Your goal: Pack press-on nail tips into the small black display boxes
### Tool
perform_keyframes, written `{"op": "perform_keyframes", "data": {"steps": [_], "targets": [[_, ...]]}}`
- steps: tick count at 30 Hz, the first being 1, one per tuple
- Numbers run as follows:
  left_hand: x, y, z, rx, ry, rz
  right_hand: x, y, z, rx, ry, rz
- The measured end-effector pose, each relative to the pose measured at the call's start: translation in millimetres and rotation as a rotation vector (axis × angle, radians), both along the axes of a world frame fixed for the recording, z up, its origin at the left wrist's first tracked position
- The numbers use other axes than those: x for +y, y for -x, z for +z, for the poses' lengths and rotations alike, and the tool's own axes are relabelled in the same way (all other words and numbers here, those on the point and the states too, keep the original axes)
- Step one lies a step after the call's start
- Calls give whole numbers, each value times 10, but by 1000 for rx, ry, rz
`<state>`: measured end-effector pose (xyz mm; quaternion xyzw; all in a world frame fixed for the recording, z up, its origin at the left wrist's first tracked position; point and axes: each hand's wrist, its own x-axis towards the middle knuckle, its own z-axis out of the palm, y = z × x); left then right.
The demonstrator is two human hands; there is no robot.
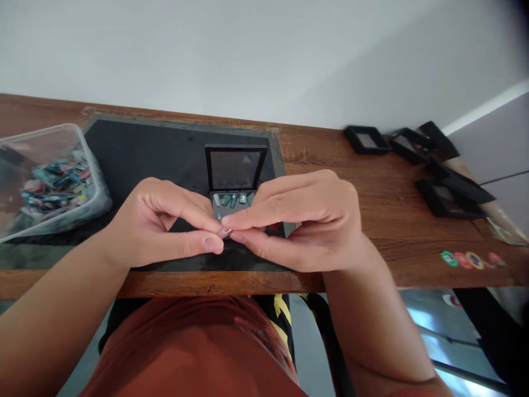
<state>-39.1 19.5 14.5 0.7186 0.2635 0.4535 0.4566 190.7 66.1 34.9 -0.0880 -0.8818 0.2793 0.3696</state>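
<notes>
My left hand pinches a small, shiny, translucent piece between thumb and fingers. From the other side, my right hand has its thumb and forefinger closed on the same piece; its exact kind is too small to make out. Just behind the fingertips stands a small black case with its windowed lid raised. A row of green and pale press-on nails lies inside it. My fingers hide the lower part of the case.
On the left, a clear plastic tub holds a heap of small colourful packets. A dark mat covers part of the wooden table. Several black cases lie at the back right, and round stickers sit near the front right edge.
</notes>
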Motion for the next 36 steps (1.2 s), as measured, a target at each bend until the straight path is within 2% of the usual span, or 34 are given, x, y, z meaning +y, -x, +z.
{"op": "perform_keyframes", "data": {"steps": [5,10,19,36], "targets": [[11,2,-3,-38,-25,-1,2,36,-17,79,-13,-34],[11,-8,-2,4,0,41,-2,73,-12,205,84,-27],[-3,-8,-8,65,39,56,-39,62,-22,142,31,-58],[27,-16,-19,92,-9,75,-31,42,-28,75,-126,-98]]}}
